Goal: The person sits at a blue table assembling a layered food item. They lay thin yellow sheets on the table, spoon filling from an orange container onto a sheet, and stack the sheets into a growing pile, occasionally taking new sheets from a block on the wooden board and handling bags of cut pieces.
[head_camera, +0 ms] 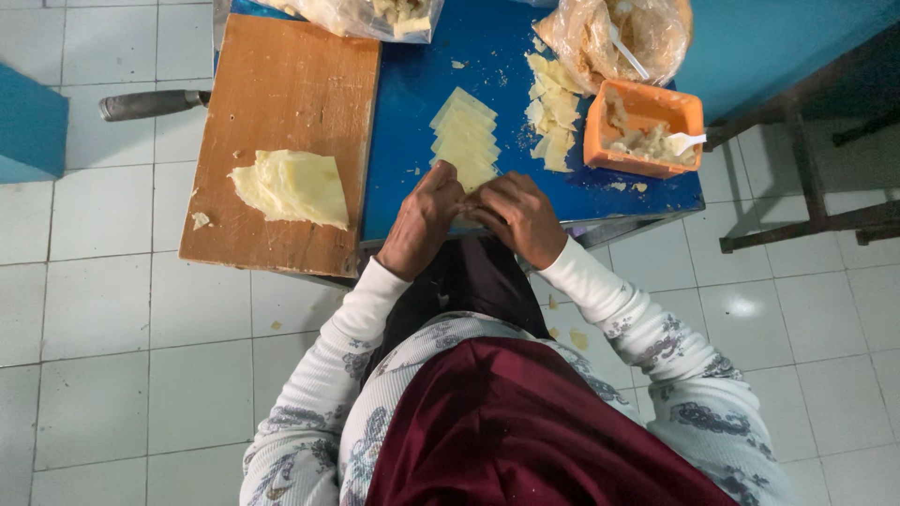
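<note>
You have one head-worn view, looking steeply down from close above onto the blue tabletop (525,56); its near edge meets your lap.

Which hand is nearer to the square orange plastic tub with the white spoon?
Right. The right hand lies below-left of the orange plastic tub; the left hand sits farther left, touching the right.
</note>
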